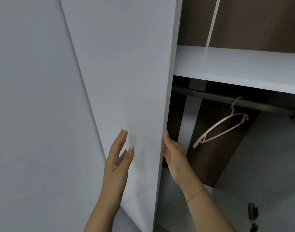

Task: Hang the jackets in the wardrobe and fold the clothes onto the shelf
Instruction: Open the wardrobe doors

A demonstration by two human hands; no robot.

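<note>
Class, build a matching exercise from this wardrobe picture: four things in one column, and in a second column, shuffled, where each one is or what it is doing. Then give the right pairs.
Column 1
1. pink hanger
2. left hand
3. right hand
4. white shelf

Column 2
A. fingers wrapped round the edge of the wardrobe door
B. hooked on the dark rail, with nothing on it
C. open, in front of the door's white face
D. above the rail, bare where it shows

Pairs: 1-B, 2-C, 3-A, 4-D
</note>
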